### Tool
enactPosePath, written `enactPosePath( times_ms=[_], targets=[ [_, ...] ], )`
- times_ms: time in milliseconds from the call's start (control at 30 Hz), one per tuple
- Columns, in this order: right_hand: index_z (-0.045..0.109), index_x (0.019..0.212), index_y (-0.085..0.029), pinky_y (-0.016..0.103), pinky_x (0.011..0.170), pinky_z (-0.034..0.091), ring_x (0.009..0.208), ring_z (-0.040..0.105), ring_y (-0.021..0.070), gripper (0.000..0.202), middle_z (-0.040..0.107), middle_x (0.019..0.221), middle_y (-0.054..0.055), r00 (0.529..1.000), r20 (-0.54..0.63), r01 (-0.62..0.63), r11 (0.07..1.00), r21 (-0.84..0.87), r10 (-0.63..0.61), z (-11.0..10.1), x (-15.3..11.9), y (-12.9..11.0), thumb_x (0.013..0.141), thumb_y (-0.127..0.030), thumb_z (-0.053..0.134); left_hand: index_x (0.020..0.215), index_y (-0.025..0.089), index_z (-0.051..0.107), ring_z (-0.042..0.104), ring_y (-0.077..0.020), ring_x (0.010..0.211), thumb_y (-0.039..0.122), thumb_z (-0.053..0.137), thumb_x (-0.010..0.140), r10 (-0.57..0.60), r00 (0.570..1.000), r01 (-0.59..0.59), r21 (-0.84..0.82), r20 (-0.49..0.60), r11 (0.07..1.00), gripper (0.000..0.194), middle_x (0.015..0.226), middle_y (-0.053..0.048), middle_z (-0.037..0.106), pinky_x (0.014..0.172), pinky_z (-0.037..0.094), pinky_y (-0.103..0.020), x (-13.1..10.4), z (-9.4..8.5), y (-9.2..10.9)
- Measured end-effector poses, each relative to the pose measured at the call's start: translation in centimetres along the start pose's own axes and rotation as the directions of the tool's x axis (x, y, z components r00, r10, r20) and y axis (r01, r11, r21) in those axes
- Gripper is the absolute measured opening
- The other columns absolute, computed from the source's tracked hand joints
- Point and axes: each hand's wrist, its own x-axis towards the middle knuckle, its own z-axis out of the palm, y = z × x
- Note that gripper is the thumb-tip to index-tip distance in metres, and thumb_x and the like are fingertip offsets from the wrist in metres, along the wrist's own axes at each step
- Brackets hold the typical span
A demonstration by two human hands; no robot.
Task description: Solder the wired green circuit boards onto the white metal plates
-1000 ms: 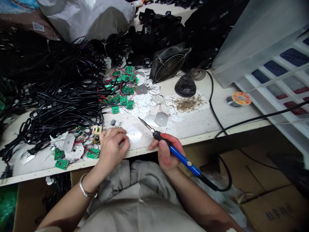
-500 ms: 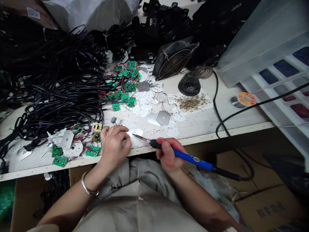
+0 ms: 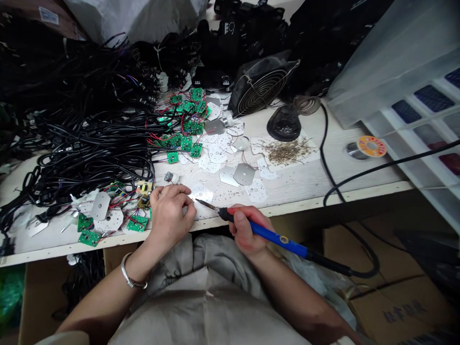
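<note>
My right hand (image 3: 250, 230) is wrapped round the handle of a blue soldering iron (image 3: 278, 237), whose tip points left, close to the fingers of my left hand. My left hand (image 3: 171, 211) rests at the table's front edge with its fingers curled together; what they hold, if anything, is hidden. Under and beside the iron's tip lies a white plate (image 3: 203, 192). A small motor (image 3: 171, 178) sits just behind my left fingers. Green circuit boards (image 3: 137, 223) with wires lie to the left of that hand.
Black cables (image 3: 97, 143) are heaped at the left. A fan (image 3: 260, 91) stands at the back, beside an iron stand (image 3: 283, 123) and scattered solder bits (image 3: 287, 151). A solder spool (image 3: 372, 146) lies at the right, near plastic drawers (image 3: 395, 115). The iron's cord loops down at the right.
My right hand and the soldering iron have shifted slightly left, bringing the tip nearer my left fingers. My left hand has barely moved.
</note>
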Motion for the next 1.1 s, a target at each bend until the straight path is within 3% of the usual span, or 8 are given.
enactPosePath(
  times_ms=[133,300,567,900,1100],
  targets=[
    [0.066,0.076,-0.022,0.025,0.041,0.046,0.042,0.056,0.0123,0.031,0.066,0.060,0.000,0.999,-0.035,0.003,0.999,0.048,-0.001,0.1,-0.1,-0.1,0.089,-0.048,0.056,0.066,0.021,0.062,0.062,-0.0217,0.096,0.017,0.056,0.079,-0.013,1.000,0.014,-0.044,0.020,0.999,0.015,0.097,-0.002,0.072,0.098,0.030,-0.047,-0.1,-0.3,-0.2],
    [0.067,0.078,-0.021,0.024,0.036,0.042,0.031,0.044,0.0098,0.034,0.054,0.045,-0.005,0.998,-0.024,-0.062,0.993,0.100,0.064,0.1,-0.1,-0.3,0.091,-0.049,0.052,0.067,0.021,0.063,0.063,-0.0214,0.093,0.018,0.055,0.081,0.022,1.000,-0.023,-0.051,-0.021,0.998,0.016,0.096,-0.003,0.072,0.100,0.029,-0.049,-0.4,-0.3,-0.2],
    [0.068,0.076,-0.023,0.025,0.040,0.047,0.051,0.062,0.0154,0.030,0.066,0.060,0.001,0.999,0.014,-0.043,0.999,0.024,0.043,-0.2,-0.1,-0.1,0.087,-0.049,0.058,0.063,0.021,0.062,0.063,-0.0223,0.091,0.015,0.055,0.078,0.031,0.997,-0.028,0.041,-0.068,0.999,0.017,0.093,-0.003,0.072,0.095,0.034,-0.046,0.0,0.3,0.3],
    [0.068,0.076,-0.023,0.025,0.044,0.049,0.056,0.065,0.0152,0.021,0.070,0.067,0.000,0.996,0.073,0.051,0.998,0.020,-0.053,-0.1,0.5,-0.9,0.089,-0.038,0.059,0.062,0.020,0.062,0.061,-0.0232,0.094,0.014,0.055,0.075,0.024,1.000,-0.024,0.045,-0.016,0.999,0.016,0.095,-0.003,0.071,0.094,0.034,-0.047,0.1,0.0,0.1],
    [0.068,0.075,-0.023,0.026,0.045,0.049,0.057,0.066,0.0162,0.024,0.069,0.065,0.001,0.991,0.116,0.068,0.998,-0.017,-0.066,-0.1,0.7,-1.3,0.089,-0.039,0.057,0.062,0.020,0.062,0.062,-0.0236,0.095,0.014,0.056,0.076,0.023,1.000,-0.023,0.034,0.001,0.999,0.016,0.097,-0.004,0.071,0.094,0.035,-0.047,0.0,-0.1,0.1]
  ],
)
